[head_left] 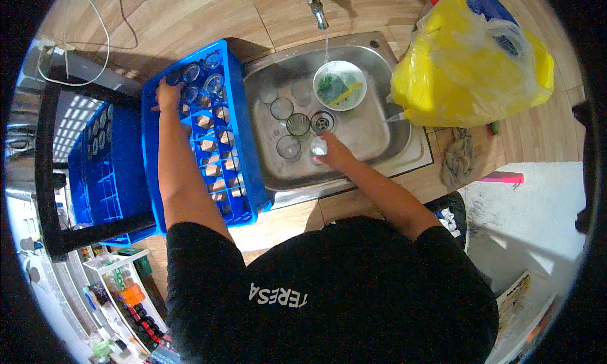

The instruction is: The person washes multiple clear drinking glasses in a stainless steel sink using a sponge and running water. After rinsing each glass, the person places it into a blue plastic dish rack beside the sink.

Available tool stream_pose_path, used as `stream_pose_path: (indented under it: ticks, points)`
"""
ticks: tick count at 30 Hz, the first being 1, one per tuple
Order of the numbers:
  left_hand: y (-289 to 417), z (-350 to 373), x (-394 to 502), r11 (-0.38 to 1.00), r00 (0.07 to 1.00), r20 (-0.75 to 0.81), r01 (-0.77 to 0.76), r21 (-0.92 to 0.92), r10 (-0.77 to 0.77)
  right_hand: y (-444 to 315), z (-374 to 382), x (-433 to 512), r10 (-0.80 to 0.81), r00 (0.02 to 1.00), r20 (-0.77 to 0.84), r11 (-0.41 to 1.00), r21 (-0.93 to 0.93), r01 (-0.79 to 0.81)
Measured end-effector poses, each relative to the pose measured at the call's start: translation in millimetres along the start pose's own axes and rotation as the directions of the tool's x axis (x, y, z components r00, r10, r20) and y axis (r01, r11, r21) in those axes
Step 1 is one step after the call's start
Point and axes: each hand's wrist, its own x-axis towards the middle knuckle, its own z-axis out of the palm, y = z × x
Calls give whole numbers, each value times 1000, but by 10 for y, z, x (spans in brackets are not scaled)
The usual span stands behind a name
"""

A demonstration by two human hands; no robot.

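Observation:
My left hand [168, 94] is at the far left corner of a blue plastic crate [258, 174] with a divided grid. Its fingers are by a drinking glass [175, 76]; whether they grip it is unclear. Several more glasses [214, 85] sit in the crate's far compartments. Over the steel sink [365, 141], my right hand [336, 151] grips a clear glass [319, 147] near the drain [322, 123]. Several other glasses [298, 125] stand left of it in the basin. A white bowl [340, 106] holds cloudy water, green scrubbing material and a yellow strip.
Water runs from the faucet [318, 15] at the bowl's far edge. A plastic-wrapped bundle of yellow containers [441, 74] stands right of the sink, beside a grey rag [459, 157]. Left of the crate is a black-framed reflective panel [50, 174]. A bin [455, 212] stands below the counter.

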Motion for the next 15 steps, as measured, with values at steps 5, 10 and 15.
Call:
stream_pose_path:
  ticks: [5, 10, 15]
  points:
    - [330, -565, -1031, 958, 948, -146, -286, -3, 283, 580, -542, 69, 346, 875, -339, 931, 240, -275]
    - [304, -962, -2367, 944, 939, 92, -331, -10, 330, 1009, -1066, 129, 567, 668, -482, 823, 343, -452]
    - [1, -980, -3214, 956, 959, 160, -258, 138, 236, 958, -1167, 116, 480, 540, -691, 813, 119, -570]
